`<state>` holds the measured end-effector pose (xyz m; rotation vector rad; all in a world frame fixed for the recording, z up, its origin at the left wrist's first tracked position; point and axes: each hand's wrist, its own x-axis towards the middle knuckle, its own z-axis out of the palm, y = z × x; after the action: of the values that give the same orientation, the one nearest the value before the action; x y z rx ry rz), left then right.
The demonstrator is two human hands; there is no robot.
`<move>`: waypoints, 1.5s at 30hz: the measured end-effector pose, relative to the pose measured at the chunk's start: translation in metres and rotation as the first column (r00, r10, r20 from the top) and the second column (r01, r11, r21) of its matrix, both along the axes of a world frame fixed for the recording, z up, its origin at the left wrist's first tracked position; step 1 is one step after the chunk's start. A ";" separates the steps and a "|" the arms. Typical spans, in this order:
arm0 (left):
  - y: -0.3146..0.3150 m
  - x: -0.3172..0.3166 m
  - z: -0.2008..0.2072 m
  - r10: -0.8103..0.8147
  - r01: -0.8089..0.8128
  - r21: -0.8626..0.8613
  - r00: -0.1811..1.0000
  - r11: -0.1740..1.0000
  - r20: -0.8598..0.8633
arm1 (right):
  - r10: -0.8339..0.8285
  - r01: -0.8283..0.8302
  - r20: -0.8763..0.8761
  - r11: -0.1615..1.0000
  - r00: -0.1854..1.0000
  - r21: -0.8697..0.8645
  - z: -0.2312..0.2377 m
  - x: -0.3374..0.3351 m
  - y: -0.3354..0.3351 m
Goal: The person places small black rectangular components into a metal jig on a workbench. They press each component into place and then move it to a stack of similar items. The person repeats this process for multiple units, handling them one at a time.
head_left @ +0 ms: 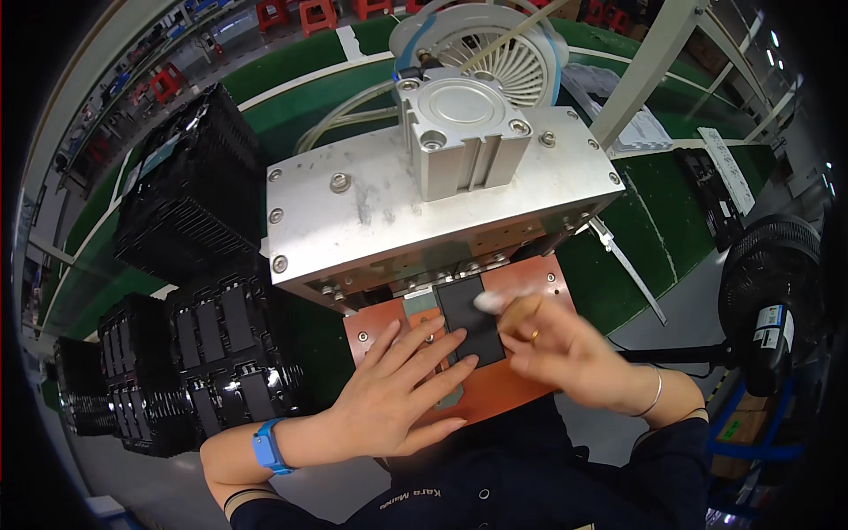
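Dark panel: the flat black rectangle (465,311) is laid on the orange plate (512,389), its far end at the front of the metal press (353,199); it is probably seated there so that it is backed by a firm, level surface.
Left hand: the left hand (389,389) is held open, fingers spread, some fingertips rested on the panel's left and near part; likely laid flat so that sliding is prevented.
Right hand: the right hand (556,353) is curled, a white wad (488,302) pinched in its fingers over the panel's right side (motion blur; whether the wad is cloth or cotton cannot be told, nor whether the panel is touched by it). A fingertip pinch is presumably used so that the rest of the hand is kept raised.
Wrists: a blue band (269,448) is worn on the left, a thin bangle (656,393) on the right.
Press top: a square metal cylinder (473,132) is mounted upright, probably so that force is directed downward.
Left side: black ribbed trays (190,194) are stacked on the green table (654,208); more black trays (225,340) are placed nearer the body, seemingly for short reach.
Right side: a caliper (632,265) is laid beside the press; a black fan (768,291) is stood farther right.
Behind: a pale fan (521,75) is placed past the cylinder.
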<state>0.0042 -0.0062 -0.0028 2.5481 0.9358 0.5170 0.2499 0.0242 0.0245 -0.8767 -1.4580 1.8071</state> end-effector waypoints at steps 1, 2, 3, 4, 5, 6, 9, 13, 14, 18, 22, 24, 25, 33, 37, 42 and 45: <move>0.000 0.001 0.002 0.004 -0.005 0.034 0.999 0.999 0.032 | -0.138 0.092 -0.154 0.958 0.978 -0.272 -0.001 -0.002 0.001; 0.001 0.001 0.003 0.008 -0.013 0.069 0.998 0.998 0.063 | -0.213 0.168 -0.129 0.941 0.968 -0.293 0.003 -0.003 0.006; 0.001 0.000 0.003 0.032 -0.039 0.059 0.993 0.998 0.112 | -0.151 0.143 -0.020 0.964 0.988 -0.223 0.002 -0.004 0.014; -0.001 -0.002 0.003 0.057 -0.065 0.044 0.986 0.997 0.159 | -0.095 0.109 0.093 0.982 0.991 -0.157 -0.003 -0.005 0.021; -0.003 -0.003 0.004 0.086 -0.094 0.030 0.975 0.995 0.206 | -0.043 0.064 0.208 0.994 0.977 -0.092 -0.006 -0.005 0.025; 0.001 -0.004 0.008 0.101 -0.151 0.148 0.948 0.977 0.300 | -0.054 0.080 0.251 0.992 0.966 -0.093 -0.007 -0.009 0.028; -0.007 -0.007 0.025 0.371 -0.230 -0.353 0.834 0.907 0.409 | -0.065 0.065 0.227 0.998 0.972 0.008 0.000 -0.001 0.019; -0.036 -0.004 0.020 0.585 0.070 -0.723 0.536 0.688 0.608 | -0.027 0.023 0.049 0.997 0.998 0.078 0.006 -0.039 -0.020; -0.050 -0.011 0.015 0.597 -0.024 -0.684 0.511 0.729 0.619 | 0.009 -0.011 0.033 0.998 0.999 0.060 0.010 -0.053 -0.026; -0.091 -0.072 -0.001 0.746 -0.633 -0.467 0.284 0.618 0.602 | 0.128 -0.290 0.287 0.707 0.949 0.645 0.020 -0.105 -0.009; -0.121 -0.158 -0.046 0.851 -0.975 -0.163 0.042 0.149 0.524 | 0.034 -0.456 0.455 0.114 0.890 0.883 -0.001 -0.167 0.029; -0.133 -0.169 -0.056 0.909 -0.995 -0.043 0.063 0.089 0.412 | 0.034 -0.499 0.501 -0.052 0.865 0.865 -0.015 -0.201 0.038; -0.132 -0.166 -0.059 0.930 -0.996 0.008 0.083 0.086 0.357 | 0.047 -0.531 0.539 -0.113 0.841 0.839 -0.022 -0.215 0.039; -0.144 -0.177 -0.039 0.992 -0.904 0.414 -0.068 -0.108 0.111 | -0.046 -0.568 0.693 -0.614 0.719 0.548 -0.029 -0.269 0.017; -0.139 -0.177 -0.033 0.994 -0.892 0.439 -0.103 -0.109 0.039 | -0.071 -0.494 0.670 -0.733 0.739 0.468 -0.037 -0.285 0.009; -0.132 -0.189 -0.026 0.988 -0.938 0.337 -0.118 -0.078 -0.100 | 0.012 -0.369 0.573 -0.753 0.820 0.544 -0.047 -0.292 0.014; -0.132 -0.195 -0.019 0.987 -0.961 0.268 -0.105 -0.068 -0.126 | 0.106 -0.285 0.491 -0.702 0.864 0.653 -0.049 -0.288 0.018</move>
<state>-0.1908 -0.1379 -0.0220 1.3292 3.0193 0.4862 -0.0376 0.0424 -0.0244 0.7382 -2.5634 -0.4517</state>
